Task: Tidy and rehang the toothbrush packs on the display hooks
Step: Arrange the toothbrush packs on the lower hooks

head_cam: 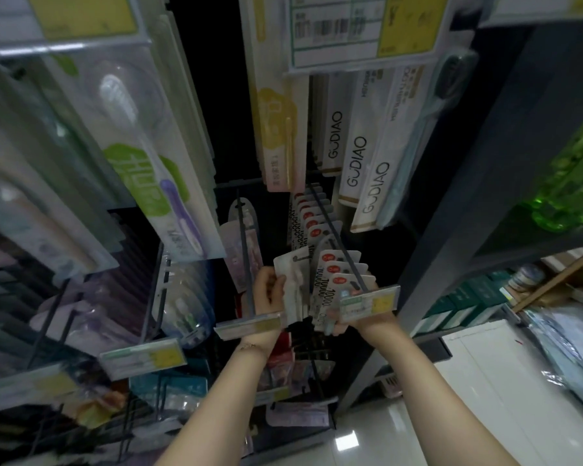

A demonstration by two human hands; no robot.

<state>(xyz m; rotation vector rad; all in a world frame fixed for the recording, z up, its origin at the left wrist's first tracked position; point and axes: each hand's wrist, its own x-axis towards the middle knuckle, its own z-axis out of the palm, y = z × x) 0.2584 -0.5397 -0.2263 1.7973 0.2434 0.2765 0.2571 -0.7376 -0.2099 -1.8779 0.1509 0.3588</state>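
My left hand (269, 292) grips a white toothbrush pack (293, 284) by its left edge, holding it upright between two display hooks. My right hand (339, 322) is mostly hidden behind a price label (369, 302); its fingers close on the lower ends of several white packs with red dots (342, 275) that hang on a dark hook (337, 240). More of these red-dot packs (312, 220) hang further back on the same hook. A neighbouring hook (244, 260) to the left carries a pinkish pack (246, 250).
Green and purple toothbrush packs (155, 183) hang at upper left, white GUDIAO boxes (360, 163) at upper right. Price labels (142, 358) cap the hook ends. A dark shelf upright (458, 196) stands right, green bottles (569, 190) on its shelf. White tiled floor (401, 438) lies below.
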